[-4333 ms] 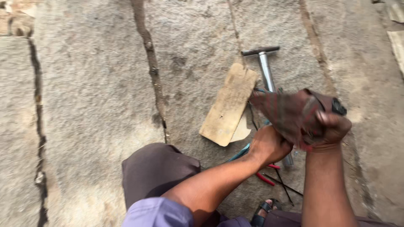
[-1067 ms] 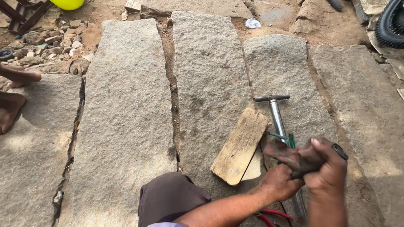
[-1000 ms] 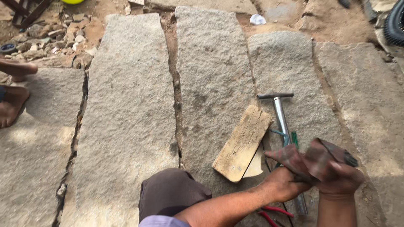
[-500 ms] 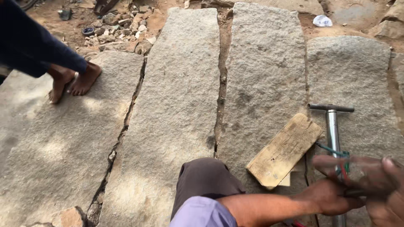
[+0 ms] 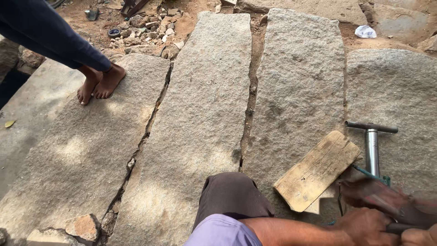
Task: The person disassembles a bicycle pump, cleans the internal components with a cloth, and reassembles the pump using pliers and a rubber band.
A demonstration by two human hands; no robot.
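**Worn rubber piece gripped at the lower right, beside a hand pump**

Both of the person's hands sit in the bottom right corner, partly cut off by the edge of the view. The left hand is curled closed around the near end of a dark reddish-brown, flexible piece that looks like worn rubber; it is blurred, so its exact shape and surface cannot be told. The piece runs up and to the left from the hands, its far end hanging just above the stone. The right hand shows only as knuckles at the very corner, closed on a dark rod-like handle that lies between the two hands.

Just behind the rubber piece stands a metal hand pump with a dark T-shaped handle on top and a shiny barrel, a green cord or hose at its lower part. Left of the pump a weathered wooden board lies flat and slanted on the granite slab, near the hands but apart from them. The person's knee in brown cloth pokes out at the bottom centre.

At the upper left another person's bare feet stand on a neighbouring slab, under a dark blue trouser leg. Rubble lies along the top edge.
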